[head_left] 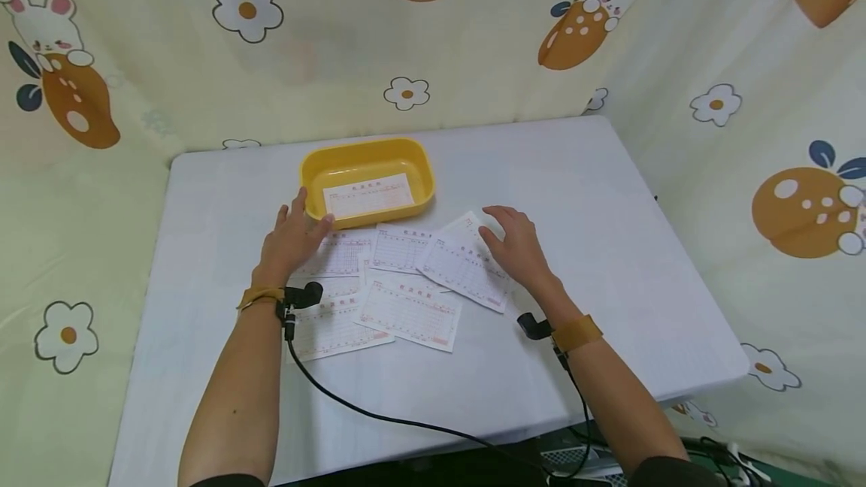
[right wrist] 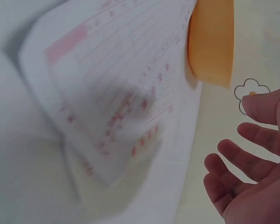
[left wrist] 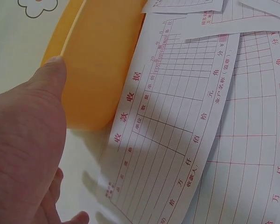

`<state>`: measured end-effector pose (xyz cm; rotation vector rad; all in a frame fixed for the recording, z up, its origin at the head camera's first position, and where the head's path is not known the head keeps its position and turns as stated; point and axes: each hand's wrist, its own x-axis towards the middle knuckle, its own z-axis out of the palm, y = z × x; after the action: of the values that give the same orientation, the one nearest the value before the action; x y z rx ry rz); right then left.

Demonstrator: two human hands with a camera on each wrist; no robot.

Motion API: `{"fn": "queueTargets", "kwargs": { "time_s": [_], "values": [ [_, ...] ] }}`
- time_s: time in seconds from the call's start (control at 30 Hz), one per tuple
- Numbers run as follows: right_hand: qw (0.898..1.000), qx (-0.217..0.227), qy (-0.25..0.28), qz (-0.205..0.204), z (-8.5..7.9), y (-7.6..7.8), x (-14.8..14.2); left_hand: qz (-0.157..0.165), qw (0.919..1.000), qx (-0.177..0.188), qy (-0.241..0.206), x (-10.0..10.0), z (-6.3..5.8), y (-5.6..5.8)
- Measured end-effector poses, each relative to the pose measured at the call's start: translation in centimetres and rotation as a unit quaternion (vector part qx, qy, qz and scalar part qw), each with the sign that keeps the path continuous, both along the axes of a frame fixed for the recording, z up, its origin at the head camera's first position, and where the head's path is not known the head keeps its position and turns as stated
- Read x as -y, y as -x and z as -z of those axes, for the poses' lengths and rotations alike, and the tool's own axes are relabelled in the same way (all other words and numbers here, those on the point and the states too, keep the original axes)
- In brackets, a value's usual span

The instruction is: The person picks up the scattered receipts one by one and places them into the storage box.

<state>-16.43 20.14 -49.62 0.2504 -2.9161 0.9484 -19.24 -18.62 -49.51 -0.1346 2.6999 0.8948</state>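
Note:
A yellow plastic tray (head_left: 422, 198) stands near the back of the table with one printed receipt slip (head_left: 368, 196) lying in it. My left hand (head_left: 291, 243) is at its front left corner, fingers fairly straight along the side. In the left wrist view the thumb (left wrist: 56, 70) rests at the tray's rim. My right hand (head_left: 517, 246) is over the right end of the spread slips, fingers apart and loosely bent, with nothing in them. Under it lies a slanted receipt slip (head_left: 460, 269); another receipt slip (head_left: 413, 314) lies nearer the front.
Several overlapping receipt slips cover the white table (head_left: 575, 171) before the tray. A black cable (head_left: 379, 418) runs from the left wrist camera across the table's front part. A patterned curtain (head_left: 325, 43) hangs behind and at both sides.

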Motion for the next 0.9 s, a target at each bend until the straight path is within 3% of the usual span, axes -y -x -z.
{"fn": "queueTargets", "kwargs": {
  "time_s": [0.4,0.63,0.9],
  "values": [
    [0.997,0.061,-0.009,0.055,1.0,-3.4,-3.5,-0.006,0.9998,0.015,-0.008,0.0,0.3,0.2],
    [0.992,0.098,0.014,0.075,1.7,-5.2,-4.8,-0.007,0.9998,0.011,-0.013,0.0,0.3,0.2],
    [0.993,0.098,-0.007,0.072,3.0,-6.2,-5.2,-0.008,0.9997,0.012,-0.018,0.0,0.5,0.0]
  ]
}}
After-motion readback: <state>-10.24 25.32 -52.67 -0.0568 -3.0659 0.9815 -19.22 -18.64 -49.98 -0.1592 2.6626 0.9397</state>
